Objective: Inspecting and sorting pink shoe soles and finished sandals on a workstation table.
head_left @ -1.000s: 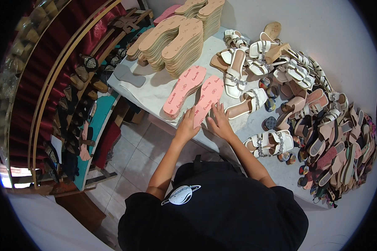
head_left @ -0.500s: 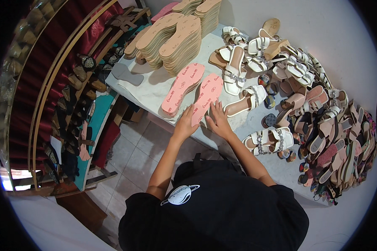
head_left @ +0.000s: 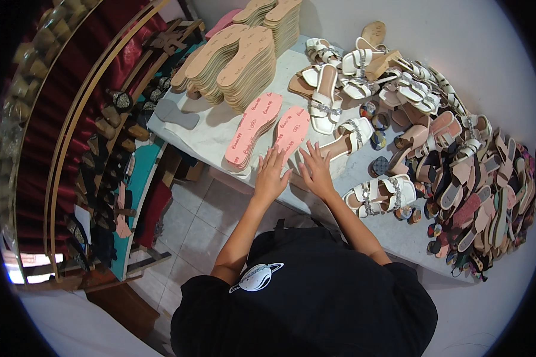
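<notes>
Two stacks of pink printed insoles lie side by side near the table's front edge: a left stack (head_left: 254, 130) and a right stack (head_left: 293, 126). My left hand (head_left: 271, 175) is open, its fingers stretched forward at the near left end of the right stack, partly covering it. On the other side of that end, my right hand (head_left: 317, 172) is open too, fingers spread, between the stack and a white sandal (head_left: 354, 138). Whether the fingertips press on the insoles is hard to tell. Neither hand grips anything.
Tall stacks of beige insole boards (head_left: 247, 56) stand at the back of the table (head_left: 211, 134). A grey sole-shaped piece (head_left: 177, 115) lies at the left edge. White jewelled sandals (head_left: 382, 195) and a large heap of shoes (head_left: 476, 202) fill the right. Shelves with shoe lasts (head_left: 110, 116) stand left.
Both hands have shifted slightly against the right pink stack. My left fingers now lie straighter and overlap its near end more. The whole view has shifted a little.
</notes>
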`<state>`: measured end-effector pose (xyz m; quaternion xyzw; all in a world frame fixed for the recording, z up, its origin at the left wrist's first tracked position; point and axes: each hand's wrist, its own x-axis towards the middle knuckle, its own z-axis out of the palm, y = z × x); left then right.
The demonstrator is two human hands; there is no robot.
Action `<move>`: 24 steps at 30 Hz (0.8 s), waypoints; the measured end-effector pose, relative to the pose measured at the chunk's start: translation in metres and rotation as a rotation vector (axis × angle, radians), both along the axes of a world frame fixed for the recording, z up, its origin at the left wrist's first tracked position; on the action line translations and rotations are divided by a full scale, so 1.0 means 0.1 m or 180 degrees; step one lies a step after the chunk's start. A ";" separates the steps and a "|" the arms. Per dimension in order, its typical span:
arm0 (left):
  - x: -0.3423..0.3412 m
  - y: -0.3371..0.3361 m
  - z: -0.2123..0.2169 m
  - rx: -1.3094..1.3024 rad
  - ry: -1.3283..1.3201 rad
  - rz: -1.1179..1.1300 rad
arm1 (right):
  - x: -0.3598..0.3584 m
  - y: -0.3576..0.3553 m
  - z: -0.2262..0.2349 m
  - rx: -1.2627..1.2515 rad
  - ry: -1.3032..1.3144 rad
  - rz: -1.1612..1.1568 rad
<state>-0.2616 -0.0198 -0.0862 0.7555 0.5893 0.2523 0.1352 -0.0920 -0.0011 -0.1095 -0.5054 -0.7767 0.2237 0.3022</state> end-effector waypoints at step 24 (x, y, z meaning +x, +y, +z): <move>3.82 0.24 0.89 0.1040 -0.1077 -0.3180 | 3.22 -1.16 0.99 0.1460 -0.1086 -0.3165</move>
